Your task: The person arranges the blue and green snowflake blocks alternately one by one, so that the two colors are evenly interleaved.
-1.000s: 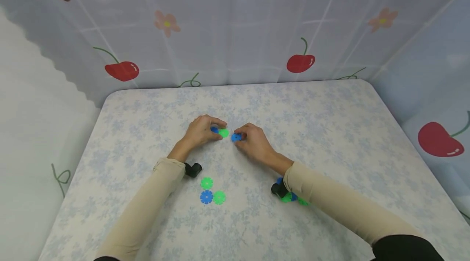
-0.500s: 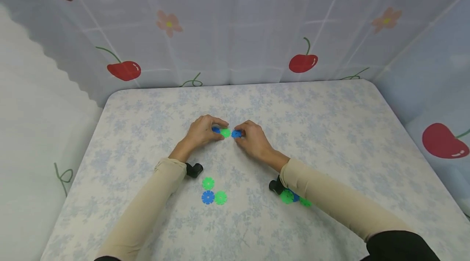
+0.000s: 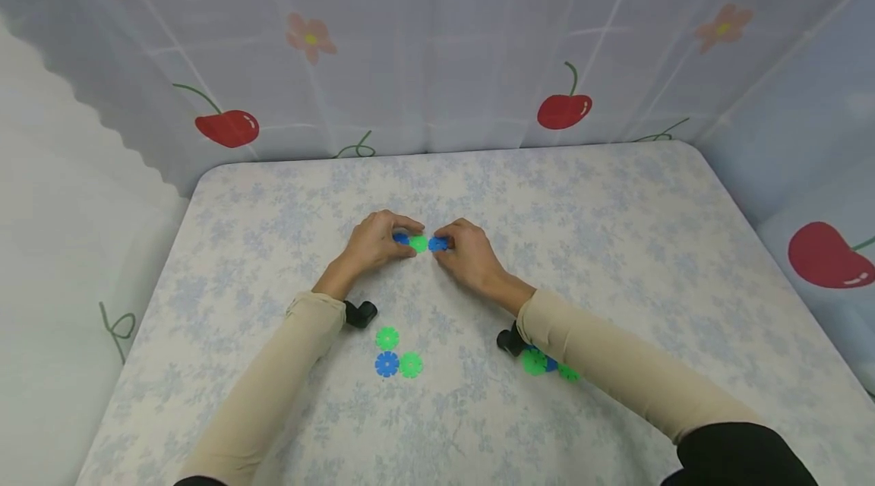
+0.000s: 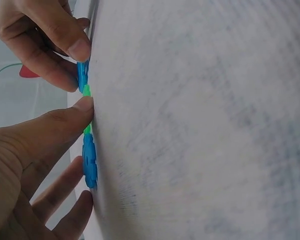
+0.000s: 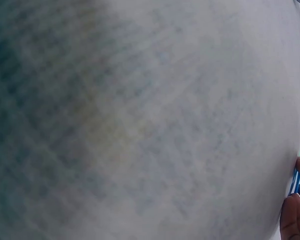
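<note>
My left hand [image 3: 374, 238] pinches a green notched plastic disc [image 3: 418, 244] between thumb and fingers. A blue disc [image 4: 90, 162] is joined to its near end, partly hidden by the hand in the head view. My right hand [image 3: 472, 254] pinches another blue disc [image 3: 437, 244] by its edge. In the left wrist view this blue disc's edge meets the green disc's end, and the three lie in a line close over the table. The right wrist view catches only fingers [image 5: 291, 217] and slivers of discs at its right edge.
On the tablecloth [image 3: 328, 410] lie a green disc [image 3: 386, 338], a blue disc [image 3: 386, 364] and another green disc [image 3: 411, 365]. More green discs [image 3: 535, 361] and blue ones sit partly under the right sleeve [image 3: 601, 353]. A printed curtain [image 3: 424, 53] hangs behind the table.
My right hand has moved slightly up and left, bringing its blue disc from a small gap up to the green disc's edge. The left hand has stayed nearly in place.
</note>
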{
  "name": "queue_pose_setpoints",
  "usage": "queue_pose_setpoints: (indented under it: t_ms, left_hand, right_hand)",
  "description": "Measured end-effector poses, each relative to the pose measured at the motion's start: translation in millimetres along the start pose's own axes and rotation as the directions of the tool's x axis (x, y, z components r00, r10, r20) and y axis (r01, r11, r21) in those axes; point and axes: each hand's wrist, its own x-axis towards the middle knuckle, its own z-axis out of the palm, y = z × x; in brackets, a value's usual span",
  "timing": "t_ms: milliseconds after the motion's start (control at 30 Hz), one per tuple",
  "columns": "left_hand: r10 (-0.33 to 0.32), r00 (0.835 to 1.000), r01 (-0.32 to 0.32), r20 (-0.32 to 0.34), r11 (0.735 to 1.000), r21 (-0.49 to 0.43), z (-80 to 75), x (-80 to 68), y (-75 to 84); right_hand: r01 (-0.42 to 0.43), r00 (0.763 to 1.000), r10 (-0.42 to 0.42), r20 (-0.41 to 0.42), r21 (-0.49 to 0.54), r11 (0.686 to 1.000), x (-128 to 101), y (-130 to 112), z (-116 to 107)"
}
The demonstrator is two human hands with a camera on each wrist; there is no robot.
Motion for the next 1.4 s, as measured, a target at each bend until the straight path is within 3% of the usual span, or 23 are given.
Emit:
queue_pose_setpoints:
  t_ms: [967,1167,1300,1400]
  left_hand:
    - [-0.031,0.999,0.031,0.012,0.999,-0.009,0.9,-0.2,-1.3]
    - [-0.03,0.999,0.031,0.013,0.999,-0.013,1.2,-0.7,-2.5]
    - [-0.029,0.999,0.03,0.025,1.0,-0.007,-0.2,-0.7,-3.0]
    - [-0.036,0.999,0.036,0.03,0.999,0.001,-0.3,0.2,-2.3]
  right_hand:
    - [-0.027,0.999,0.03,0.028,-0.085,0.996,2,-2,1]
    - [0.015,1.0,-0.015,0.006,-0.112,0.994,-6,-4,1]
    - [0.069,0.998,-0.069,0.002,-0.069,0.995,-18,-9,2]
    - [0.108,0.993,-0.107,0.045,-0.027,0.994,-31,-14,4]
